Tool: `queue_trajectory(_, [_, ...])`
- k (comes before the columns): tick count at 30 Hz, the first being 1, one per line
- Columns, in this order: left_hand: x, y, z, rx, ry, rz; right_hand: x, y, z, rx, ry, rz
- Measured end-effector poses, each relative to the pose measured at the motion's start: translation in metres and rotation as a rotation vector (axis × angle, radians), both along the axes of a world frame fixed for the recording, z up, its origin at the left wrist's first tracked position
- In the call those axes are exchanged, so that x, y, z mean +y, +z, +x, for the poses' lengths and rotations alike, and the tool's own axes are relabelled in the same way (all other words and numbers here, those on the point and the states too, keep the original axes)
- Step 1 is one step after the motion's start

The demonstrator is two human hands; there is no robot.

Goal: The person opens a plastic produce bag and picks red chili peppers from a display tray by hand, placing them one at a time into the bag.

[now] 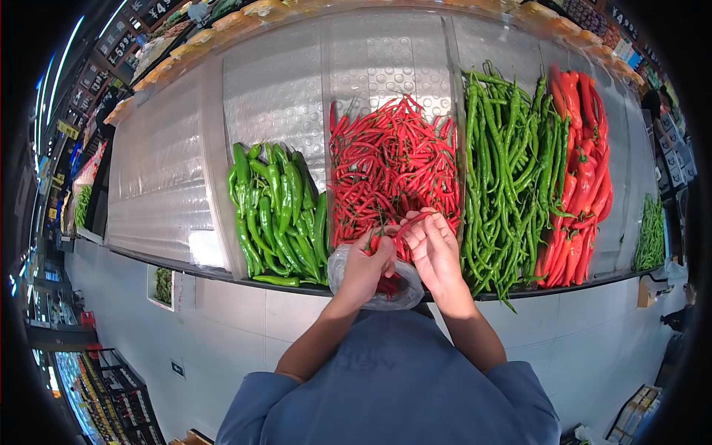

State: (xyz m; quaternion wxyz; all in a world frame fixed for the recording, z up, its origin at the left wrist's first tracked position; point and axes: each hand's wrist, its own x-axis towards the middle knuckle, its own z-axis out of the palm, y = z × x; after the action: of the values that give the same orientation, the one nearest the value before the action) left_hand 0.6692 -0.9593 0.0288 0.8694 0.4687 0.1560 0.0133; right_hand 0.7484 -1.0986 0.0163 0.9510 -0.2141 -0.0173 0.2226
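A heap of small red chili peppers (393,156) fills the middle bin of the sloped display. At its front edge my left hand (366,268) is closed, with a red chili showing at its fingertips. A clear plastic bag (404,298) with red chilies inside hangs open below and between my hands; how it is supported is partly hidden. My right hand (436,252) pinches a red chili pepper (417,220) between thumb and fingers, close to the left hand.
Green peppers (278,208) lie left of a clear divider (324,133). To the right are long green chilies (504,178) and larger red peppers (582,185). The display's dark front edge (200,271) runs before my body. Shelves of bottles (111,400) stand at lower left.
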Motion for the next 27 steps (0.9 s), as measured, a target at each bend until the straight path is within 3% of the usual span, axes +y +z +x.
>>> queue_trajectory(10, [-0.008, 0.003, 0.0, -0.027, 0.076, 0.154, -0.015, 0.004, -0.022, 0.027, 0.062, -0.036])
queue_trajectory(13, [-0.005, -0.001, -0.002, -0.041, 0.08, 0.218, -0.016, -0.018, -0.025, 0.063, 0.121, 0.016])
queue_trajectory(19, [0.005, 0.015, 0.009, -0.103, 0.243, 0.074, -0.018, -0.015, -0.039, 0.374, 0.125, -0.088])
queue_trajectory(24, [0.032, 0.022, 0.002, -0.122, 0.178, 0.03, -0.016, 0.004, -0.051, 0.152, 0.067, -0.225])
queue_trajectory(27, [0.04, 0.019, -0.006, -0.123, 0.139, 0.002, -0.008, 0.019, -0.056, -0.027, 0.17, -0.415])
